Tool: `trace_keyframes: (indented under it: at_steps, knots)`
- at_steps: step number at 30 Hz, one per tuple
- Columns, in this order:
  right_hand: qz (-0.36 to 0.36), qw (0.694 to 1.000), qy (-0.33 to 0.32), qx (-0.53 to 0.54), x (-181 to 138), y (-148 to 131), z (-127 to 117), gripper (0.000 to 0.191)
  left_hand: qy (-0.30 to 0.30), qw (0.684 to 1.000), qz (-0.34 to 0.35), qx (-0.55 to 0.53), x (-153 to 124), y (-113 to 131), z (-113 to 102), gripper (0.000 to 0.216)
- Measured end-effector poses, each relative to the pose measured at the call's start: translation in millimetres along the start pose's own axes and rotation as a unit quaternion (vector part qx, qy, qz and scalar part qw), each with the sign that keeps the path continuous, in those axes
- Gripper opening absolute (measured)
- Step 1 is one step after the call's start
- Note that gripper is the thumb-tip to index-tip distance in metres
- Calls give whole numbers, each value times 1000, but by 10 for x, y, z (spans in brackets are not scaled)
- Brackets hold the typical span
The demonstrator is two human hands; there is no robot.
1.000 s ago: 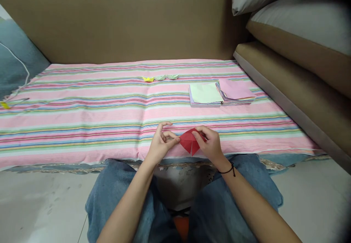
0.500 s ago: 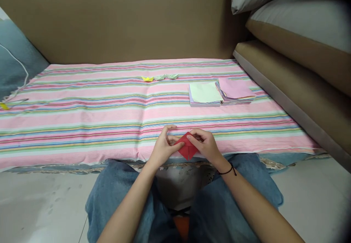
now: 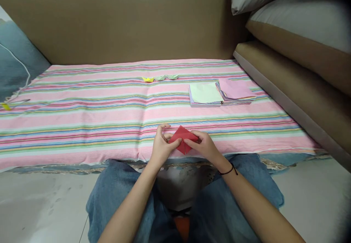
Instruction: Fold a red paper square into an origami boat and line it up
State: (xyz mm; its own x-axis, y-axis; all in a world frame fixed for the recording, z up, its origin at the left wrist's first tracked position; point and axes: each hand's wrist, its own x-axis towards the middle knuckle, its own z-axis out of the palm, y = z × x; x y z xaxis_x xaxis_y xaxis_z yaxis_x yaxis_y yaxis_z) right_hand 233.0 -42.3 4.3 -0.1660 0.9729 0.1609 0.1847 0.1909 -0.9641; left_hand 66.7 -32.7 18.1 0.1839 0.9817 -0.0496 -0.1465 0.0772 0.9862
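Note:
A folded red paper (image 3: pixel 182 139) is held between both hands just above the near edge of the striped pink sheet (image 3: pixel 95 118). My left hand (image 3: pixel 161 146) pinches its left corner with thumb and fingers. My right hand (image 3: pixel 204 146) grips its right side, fingers curled under it. A black band circles my right wrist. My knees in blue jeans show below the hands.
Two stacks of coloured paper squares (image 3: pixel 221 92) lie on the sheet to the far right. Three small folded paper boats (image 3: pixel 160 78), yellow and pale green, sit in a row farther back. Brown cushions (image 3: pixel 296 75) rise on the right; a grey pillow with a white cable (image 3: pixel 16 65) is at the left.
The red paper has turned and shifted slightly left between my hands, now lying flatter with its point toward the left. Both hands stayed at the sheet's near edge.

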Motion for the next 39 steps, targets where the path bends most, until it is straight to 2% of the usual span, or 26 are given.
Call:
trace_keyframes:
  at_steps: [11,17,21,27,33,39]
  knots:
    - [-14,998,16,-62,-2,14,-9,25,-42,998,14,40,-17,-34,8,64]
    - [-12,998,21,-66,12,3,-2,24,-41,999,12,25,11,-22,12,54]
    - [5,1000,25,-17,32,-22,-23,23,-32,999,13,27,35,12,6,50]
    - [18,1000,9,14,45,-52,-87,26,-24,999,8,26,44,23,-30,51]
    - [33,994,-78,64,63,-60,-142,30,-22,1000,-10,5,41,71,-64,53]
    - [32,993,-81,74,48,-66,-93,23,-21,1000,7,17,38,21,-64,50]
